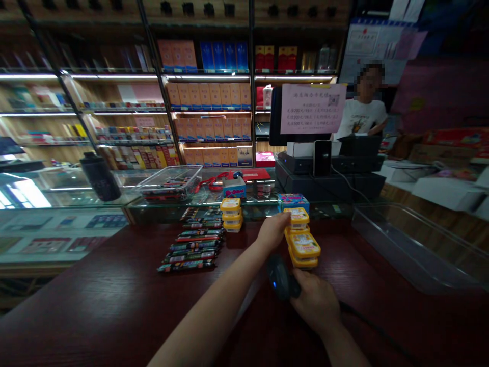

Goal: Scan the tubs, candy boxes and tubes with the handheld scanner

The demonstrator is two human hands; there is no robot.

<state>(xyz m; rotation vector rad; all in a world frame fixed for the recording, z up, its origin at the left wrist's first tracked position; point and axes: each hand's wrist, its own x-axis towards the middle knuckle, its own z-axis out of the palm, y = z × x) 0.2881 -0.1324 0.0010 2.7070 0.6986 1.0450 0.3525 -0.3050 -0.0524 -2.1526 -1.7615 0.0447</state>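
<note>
My left hand point(273, 232) reaches forward to a yellow-lidded plastic box point(297, 216), its fingers closed at the box's left edge; part of the grip is hidden. More boxes of the same kind, such as the front one point(304, 245), are stacked just before it. In my right hand point(317, 300) is a dark corded barcode scanner point(279, 279) with a small blue light, its head left of the front boxes. To the left, a shorter stack of yellow boxes point(231, 215) stands beside a row of slim dark packets point(196, 247) on the dark red table point(114, 295).
Behind the yellow boxes are small blue cartons point(293, 202). A clear plastic bin point(412, 250) stands at right, a clear tray point(170, 182) and black bottle point(100, 176) at left. A monitor point(275, 114) stands on the counter; a person point(362, 114) is behind it.
</note>
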